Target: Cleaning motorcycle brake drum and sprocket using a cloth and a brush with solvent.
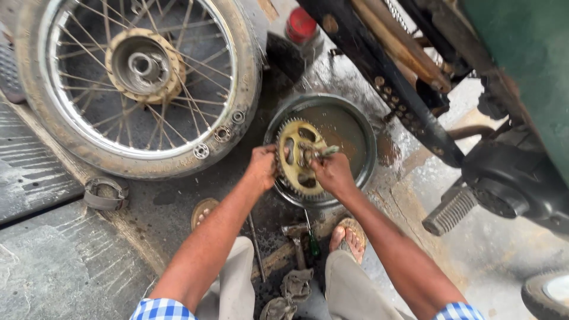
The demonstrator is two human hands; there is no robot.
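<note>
A yellowish toothed sprocket (pixel 294 172) stands on edge over a round metal basin (pixel 355 127) holding murky brown liquid. My left hand (pixel 261 168) grips the sprocket's left rim. My right hand (pixel 332 172) is closed on a small brush (pixel 325 152) with a greenish tip, pressed against the sprocket's middle. Both forearms reach forward from checked blue-and-white sleeves.
A spoked motorcycle wheel (pixel 139 83) lies flat at the upper left, with bearings (pixel 201 151) on its tyre. Brake shoes (pixel 105 194) lie at left. A hammer (pixel 295 237), a screwdriver (pixel 311 237) and rags (pixel 293 284) lie between my sandalled feet. A motorcycle's swingarm (pixel 385 83) and footpeg (pixel 450 210) stand at right.
</note>
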